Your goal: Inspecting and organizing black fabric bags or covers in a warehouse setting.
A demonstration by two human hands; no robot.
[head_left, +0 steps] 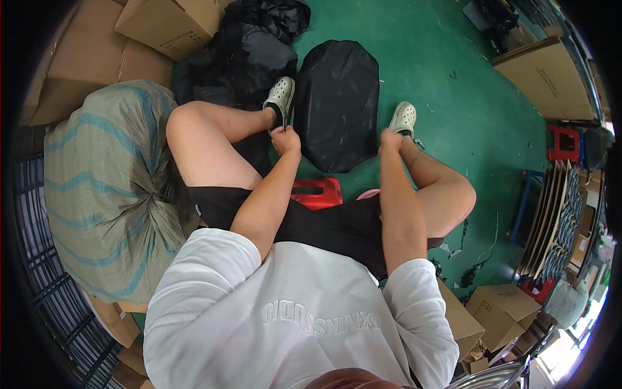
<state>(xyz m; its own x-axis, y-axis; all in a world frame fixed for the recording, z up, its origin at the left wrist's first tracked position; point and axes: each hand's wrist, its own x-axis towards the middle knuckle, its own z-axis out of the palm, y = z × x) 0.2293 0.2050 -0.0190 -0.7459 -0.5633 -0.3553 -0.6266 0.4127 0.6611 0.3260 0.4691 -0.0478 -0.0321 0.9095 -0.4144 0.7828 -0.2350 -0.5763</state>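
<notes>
A large black plastic-wrapped bundle [340,107] lies on the green floor between my feet. My left hand [285,140] is closed beside its lower left edge, near my left ankle. Something thin shows above those fingers, too small to name. My right hand [391,140], also closed, is at the bundle's lower right side, in front of my right ankle. What its fingers hold, if anything, is hidden.
Crumpled black plastic bags [249,61] lie beyond my left foot. A big woven sack [97,188] stands to my left, with cardboard boxes [172,26] behind it. A red plastic stool [317,193] is between my legs. Flat cardboard [544,217] is stacked at the right.
</notes>
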